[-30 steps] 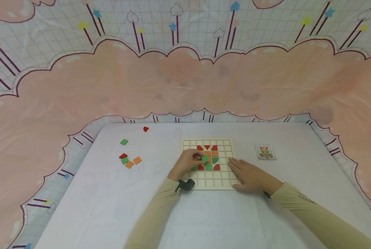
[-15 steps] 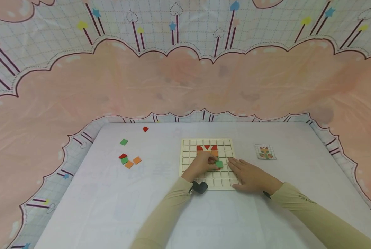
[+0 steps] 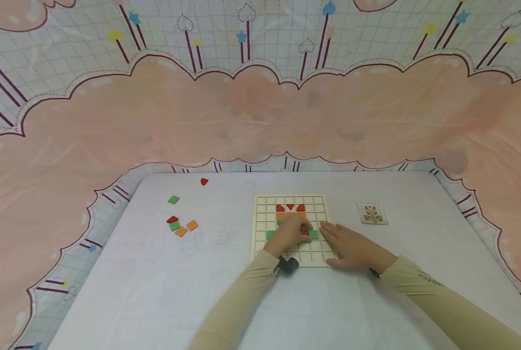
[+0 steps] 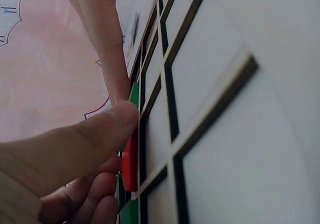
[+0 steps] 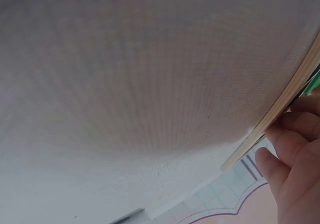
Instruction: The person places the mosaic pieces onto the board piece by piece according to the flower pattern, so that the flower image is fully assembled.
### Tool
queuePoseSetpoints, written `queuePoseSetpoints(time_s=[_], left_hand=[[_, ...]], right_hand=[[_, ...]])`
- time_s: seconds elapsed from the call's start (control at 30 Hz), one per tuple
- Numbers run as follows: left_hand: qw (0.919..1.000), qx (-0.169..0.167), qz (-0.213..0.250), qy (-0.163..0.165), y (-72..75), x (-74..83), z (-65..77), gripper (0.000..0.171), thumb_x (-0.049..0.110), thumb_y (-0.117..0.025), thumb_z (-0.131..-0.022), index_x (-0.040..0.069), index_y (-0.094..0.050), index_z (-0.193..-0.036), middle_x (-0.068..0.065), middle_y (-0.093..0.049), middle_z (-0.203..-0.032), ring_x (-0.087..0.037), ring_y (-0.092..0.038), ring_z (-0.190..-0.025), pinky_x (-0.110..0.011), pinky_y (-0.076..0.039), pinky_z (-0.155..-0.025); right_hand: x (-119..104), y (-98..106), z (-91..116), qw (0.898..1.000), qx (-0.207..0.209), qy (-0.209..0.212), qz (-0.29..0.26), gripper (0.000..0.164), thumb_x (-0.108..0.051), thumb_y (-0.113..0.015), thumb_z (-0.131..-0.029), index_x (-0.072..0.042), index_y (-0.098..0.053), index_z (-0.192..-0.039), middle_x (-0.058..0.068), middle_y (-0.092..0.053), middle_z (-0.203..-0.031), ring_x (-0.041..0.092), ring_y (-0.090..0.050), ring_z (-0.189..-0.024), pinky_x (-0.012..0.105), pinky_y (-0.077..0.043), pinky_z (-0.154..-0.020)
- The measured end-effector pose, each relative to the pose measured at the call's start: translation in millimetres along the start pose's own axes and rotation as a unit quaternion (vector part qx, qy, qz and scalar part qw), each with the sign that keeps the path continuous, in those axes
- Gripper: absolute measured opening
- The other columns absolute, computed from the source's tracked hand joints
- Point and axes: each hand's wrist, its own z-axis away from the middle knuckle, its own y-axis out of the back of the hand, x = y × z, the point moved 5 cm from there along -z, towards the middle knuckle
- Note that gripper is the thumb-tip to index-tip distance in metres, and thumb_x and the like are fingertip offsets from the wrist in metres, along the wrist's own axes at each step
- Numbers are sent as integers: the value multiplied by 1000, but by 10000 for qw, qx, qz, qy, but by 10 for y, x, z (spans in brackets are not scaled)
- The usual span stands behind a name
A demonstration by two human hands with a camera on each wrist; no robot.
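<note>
Lower centre: left hand [image 3: 290, 234] narrowly pinches a green tile [image 3: 314, 235], apparently for precision; right hand [image 3: 352, 247], outstretched, presumably steadies the board [image 3: 315, 247].

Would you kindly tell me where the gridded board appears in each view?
Head: the gridded board lies below and right of centre, partly hidden by the left hand.
Left wrist: its grid slants through the middle and right.
Right wrist: its edge runs along the right, by the right hand.
Shared landmark: the pink scalloped backdrop.
</note>
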Motion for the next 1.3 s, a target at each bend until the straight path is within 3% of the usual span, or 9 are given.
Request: queuePoseSetpoints(time_s=[0.17, 0.5, 0.63, 0.77, 0.9, 1.07, 1.3], left_hand=[[9999, 30, 78, 130, 30, 5, 15, 25, 16, -77, -76, 7, -72, -98, -2, -69, -96, -10, -61, -86, -18, -49, -77], [9999, 145, -14, -4, 17, -1, -16, 22, 17, -77, -76, 8, -73, -95, -1, -70, -93, -8, -61, -83, -16, -49, -75], [9991, 122, 408, 25, 38, -39, 1, 22, 16, -77, -76, 7, -73, -97, -2, -69, -95, -10, -61, -85, -19, -49, -77], [9948, 144, 977, 259, 75, -129, 41, 25, 19, -78, -76, 10, -72, -99, 0, -68, -100, -9, -60, -88, -22, -49, -80], [9910, 167, 1304, 244, 150, -219, 99, 28, 21, -79, -75, 11, -72, -101, 0, -68, -103, -10, -60, -89, -21, -49, -80], [9910, 87, 1333, -80, 288, -333, 162, 27, 16, -76, -78, 8, -71, -103, -5, -69, -101, -12, -63, -88, -21, -51, -80], [9883, 228, 1501, 132, 553, -574, 361, 31, 16, -74, -80, 6, -69, -109, -7, -68, -105, -15, -61, -92, -27, -51, -85]], right_hand=[[18, -7, -2, 10000, 41, 7, 8, 79, -48, -52, -90, 6, -31, -143, 21, -30, -151, 34, -30, -140, 47, -29, -112], [39, -21, -9, 9998, 159, 112, 102, 79, -48, -52, -89, 7, -32, -142, 22, -31, -150, 34, -32, -139, 47, -31, -111], [38, -20, -9, 9996, 194, 139, 164, 79, -49, -53, -89, 7, -33, -141, 22, -32, -149, 34, -33, -138, 47, -32, -110], [44, -34, -8, 9998, 120, 91, 156, 79, -49, -53, -89, 6, -31, -142, 22, -31, -150, 34, -32, -139, 47, -31, -111], [34, -36, -6, 10000, 14, 43, 51, 80, -50, -52, -90, 6, -30, -143, 21, -29, -151, 34, -30, -140, 47, -29, -112], [33, -41, -10, 9999, -93, -52, -52, 82, -52, -51, -89, 4, -28, -144, 19, -28, -152, 33, -28, -141, 47, -27, -113], [33, -37, -10, 9996, -141, -153, -174, 82, -51, -53, -89, 3, -27, -145, 18, -27, -153, 33, -28, -141, 47, -27, -113]])
